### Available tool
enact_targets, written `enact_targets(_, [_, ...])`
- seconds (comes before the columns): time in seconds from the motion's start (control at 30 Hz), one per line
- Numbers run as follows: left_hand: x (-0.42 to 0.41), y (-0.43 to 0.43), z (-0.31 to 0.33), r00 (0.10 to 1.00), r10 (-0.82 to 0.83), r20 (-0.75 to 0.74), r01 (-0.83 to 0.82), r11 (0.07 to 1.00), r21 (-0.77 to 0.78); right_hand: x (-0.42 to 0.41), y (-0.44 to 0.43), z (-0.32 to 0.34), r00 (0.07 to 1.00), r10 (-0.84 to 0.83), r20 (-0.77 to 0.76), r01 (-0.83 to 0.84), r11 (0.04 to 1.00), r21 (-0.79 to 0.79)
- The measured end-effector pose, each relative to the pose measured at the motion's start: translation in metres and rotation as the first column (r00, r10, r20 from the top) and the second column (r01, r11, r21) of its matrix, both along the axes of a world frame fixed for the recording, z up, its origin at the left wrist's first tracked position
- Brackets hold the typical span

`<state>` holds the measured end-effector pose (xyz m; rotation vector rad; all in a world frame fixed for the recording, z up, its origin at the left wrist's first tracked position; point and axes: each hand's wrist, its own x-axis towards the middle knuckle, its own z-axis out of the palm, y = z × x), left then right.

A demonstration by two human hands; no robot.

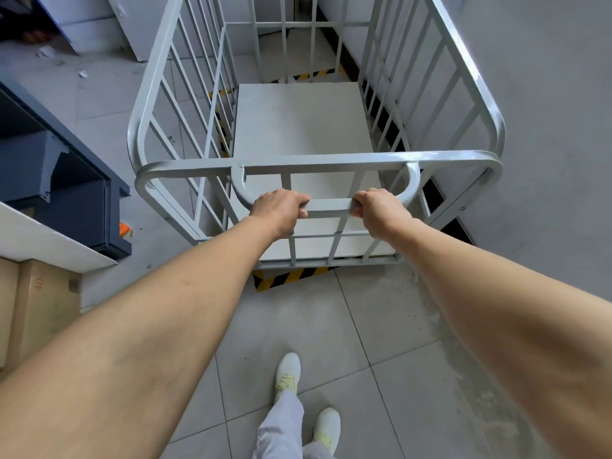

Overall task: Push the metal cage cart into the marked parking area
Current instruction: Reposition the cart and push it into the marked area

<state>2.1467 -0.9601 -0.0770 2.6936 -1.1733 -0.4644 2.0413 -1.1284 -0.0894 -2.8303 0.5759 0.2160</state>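
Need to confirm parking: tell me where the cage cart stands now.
Centre of the head view: the cage cart stands over the yellow-black floor tape, grey wall close on its right, dark shelving to its left.

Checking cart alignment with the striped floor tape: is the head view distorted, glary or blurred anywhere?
Head view: wide-angle distortion bows the cage cart rails; glare streaks its right top rail; near striped tape is sharp, far tape partly hidden by bars; left hand and right hand on the handle are in focus.
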Motion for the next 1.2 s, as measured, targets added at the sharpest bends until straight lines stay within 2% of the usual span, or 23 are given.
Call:
enact_targets(0.33, [0.000, -0.001, 0.007, 0.998, -0.005, -0.060, 0.009, 0.997, 0.071, -0.004, 0.002, 0.010, 0.997, -0.011, -0.074, 0.013, 1.000, 0.025])
enact_targets(0.5, [-0.004, 0.002, 0.014, 0.996, -0.052, -0.076, 0.064, 0.984, 0.167, -0.009, 0.008, 0.021, 0.991, -0.006, -0.135, 0.015, 0.998, 0.065])
enact_targets(0.67, [-0.016, 0.005, 0.036, 1.000, -0.016, -0.003, 0.016, 0.989, 0.145, -0.024, 0.009, 0.045, 0.992, -0.115, -0.046, 0.121, 0.981, 0.152])
enact_targets(0.97, [-0.028, 0.014, 0.077, 0.990, 0.113, 0.081, -0.123, 0.985, 0.120, -0.059, -0.003, 0.077, 0.982, -0.186, 0.042, 0.176, 0.969, 0.171])
enact_targets(1.2, [-0.035, 0.011, 0.080, 0.980, 0.195, 0.043, -0.198, 0.976, 0.086, -0.057, -0.007, 0.076, 0.958, -0.284, 0.037, 0.262, 0.922, 0.284])
